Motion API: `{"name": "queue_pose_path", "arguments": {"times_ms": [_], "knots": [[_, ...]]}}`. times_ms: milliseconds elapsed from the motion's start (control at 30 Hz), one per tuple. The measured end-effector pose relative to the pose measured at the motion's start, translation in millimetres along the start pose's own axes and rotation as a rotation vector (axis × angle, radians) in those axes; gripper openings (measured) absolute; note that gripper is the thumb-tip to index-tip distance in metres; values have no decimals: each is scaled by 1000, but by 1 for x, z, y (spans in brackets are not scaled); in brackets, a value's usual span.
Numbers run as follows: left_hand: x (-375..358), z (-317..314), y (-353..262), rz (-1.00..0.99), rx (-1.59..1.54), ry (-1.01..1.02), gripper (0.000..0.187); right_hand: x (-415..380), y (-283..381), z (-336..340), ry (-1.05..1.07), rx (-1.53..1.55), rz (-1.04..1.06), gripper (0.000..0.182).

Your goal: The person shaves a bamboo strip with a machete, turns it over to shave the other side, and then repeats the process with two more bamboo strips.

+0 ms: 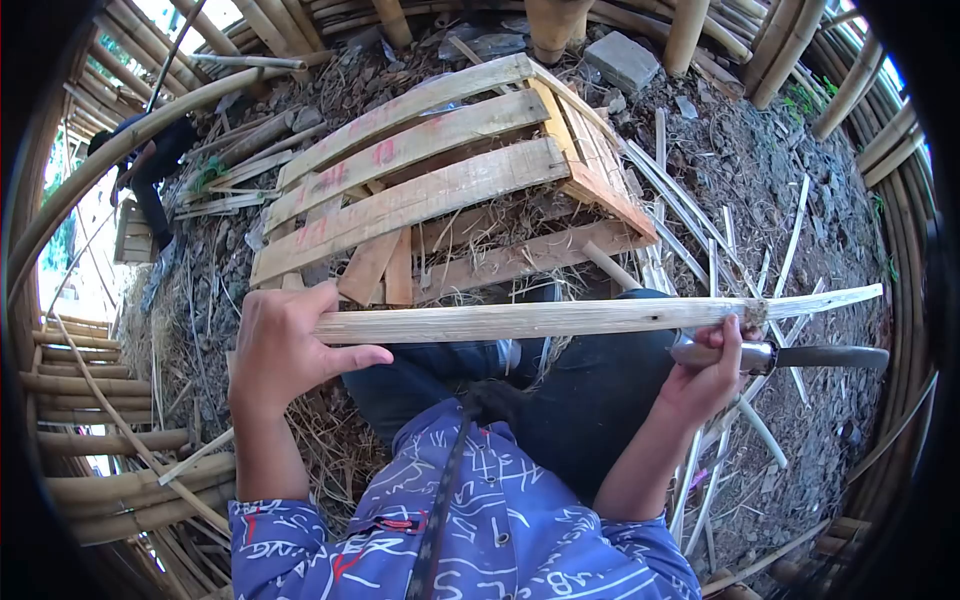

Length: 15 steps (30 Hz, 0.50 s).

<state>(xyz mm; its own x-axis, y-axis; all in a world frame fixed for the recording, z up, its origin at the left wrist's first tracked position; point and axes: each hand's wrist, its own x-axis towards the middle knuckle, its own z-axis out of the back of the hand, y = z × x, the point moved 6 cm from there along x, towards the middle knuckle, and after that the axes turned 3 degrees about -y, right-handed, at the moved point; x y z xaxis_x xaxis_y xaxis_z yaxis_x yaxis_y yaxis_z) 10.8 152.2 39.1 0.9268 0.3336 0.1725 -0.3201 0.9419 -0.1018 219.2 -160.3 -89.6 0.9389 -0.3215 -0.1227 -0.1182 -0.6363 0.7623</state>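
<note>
A long split bamboo strip [520,320] lies crosswise in front of me above my lap. My left hand [283,345] grips its left end, fingers behind it and the thumb stretched out along its lower side. Closed around the handle of a knife [830,357] is my right hand [705,375], with its index finger raised against the strip near a rough node. The blade points right, just below the strip's far end, and appears apart from it. Part of the knife handle is hidden by my fingers.
A slatted wooden crate [420,190] stands on the ground ahead of me. Thin bamboo slivers [785,270] are scattered to the right. A concrete block [621,62] sits at the back, bamboo poles [690,35] surround the place, and another person [150,170] is at far left.
</note>
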Motion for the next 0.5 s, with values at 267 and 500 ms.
{"name": "queue_pose_path", "arguments": {"times_ms": [267, 500], "knots": [[-13, -21, -8, -26, -143, 23, 62, 11, -8, 17, 4, 38, -75, 11], [-9, -73, -41, 16, -344, 9, 61, 11, 35, 26, 158, 22, -61, 24]]}}
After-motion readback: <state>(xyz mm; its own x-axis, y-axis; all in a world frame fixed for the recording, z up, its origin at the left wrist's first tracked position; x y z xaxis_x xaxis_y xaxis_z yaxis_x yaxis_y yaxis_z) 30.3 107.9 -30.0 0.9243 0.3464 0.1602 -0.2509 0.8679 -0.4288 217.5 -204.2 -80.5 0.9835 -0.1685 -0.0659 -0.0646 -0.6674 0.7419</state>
